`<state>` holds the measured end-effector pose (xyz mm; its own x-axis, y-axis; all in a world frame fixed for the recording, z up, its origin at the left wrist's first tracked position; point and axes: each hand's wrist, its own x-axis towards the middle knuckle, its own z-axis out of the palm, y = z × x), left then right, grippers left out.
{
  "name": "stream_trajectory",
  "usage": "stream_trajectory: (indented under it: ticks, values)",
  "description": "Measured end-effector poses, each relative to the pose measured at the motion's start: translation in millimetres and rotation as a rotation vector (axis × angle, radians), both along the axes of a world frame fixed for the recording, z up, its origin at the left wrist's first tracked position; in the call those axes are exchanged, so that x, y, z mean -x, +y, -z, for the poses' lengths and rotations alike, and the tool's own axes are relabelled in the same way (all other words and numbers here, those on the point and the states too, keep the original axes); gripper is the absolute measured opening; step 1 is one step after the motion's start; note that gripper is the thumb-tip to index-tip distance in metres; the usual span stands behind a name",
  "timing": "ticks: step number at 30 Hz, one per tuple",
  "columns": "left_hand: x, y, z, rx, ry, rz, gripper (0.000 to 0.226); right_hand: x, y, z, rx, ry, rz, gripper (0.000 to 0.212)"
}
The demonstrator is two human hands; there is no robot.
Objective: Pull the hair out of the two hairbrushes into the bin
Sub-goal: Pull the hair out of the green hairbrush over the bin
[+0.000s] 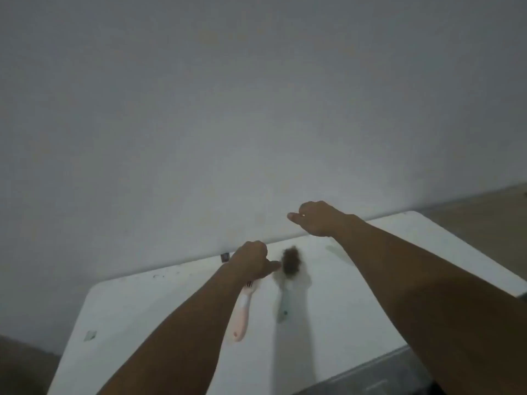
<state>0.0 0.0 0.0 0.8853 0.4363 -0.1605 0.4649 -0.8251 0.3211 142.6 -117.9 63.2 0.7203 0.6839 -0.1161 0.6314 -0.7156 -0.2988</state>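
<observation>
White surface [356, 295], seen from above under dim, blurred light. My left grip [252, 262] is clenched over the head of the pink brush [241, 315], whose handle runs toward the near edge. Just to its right lies the pale brush [285, 297], its far end matted with brown hair [291, 263]. My right grip [316, 218] hangs above the far edge, fingers curled with the thumb pointing left; whether it pinches any strands I cannot tell. No bin is in view. Risks, as I judge them: loose hair dropping onto the surface because the bin lies out of sight; the pale brush, unheld, sliding when its clump is tugged; blur hiding fine strands left among the bristles.
</observation>
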Motion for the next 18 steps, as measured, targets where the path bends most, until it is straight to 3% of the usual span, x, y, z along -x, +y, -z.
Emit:
stream_trajectory:
  ticks: [8,18]
  values:
    - [-16.2,-11.1,60.2,0.098,0.135,-0.01,0.058,-9.3,4.7,63.9,0.135,0.059,0.001,0.053]
    - [-35.8,-23.7,106.1,0.184,0.072,-0.12,0.054,-22.1,8.0,123.2,0.125,0.133,0.047,0.045]
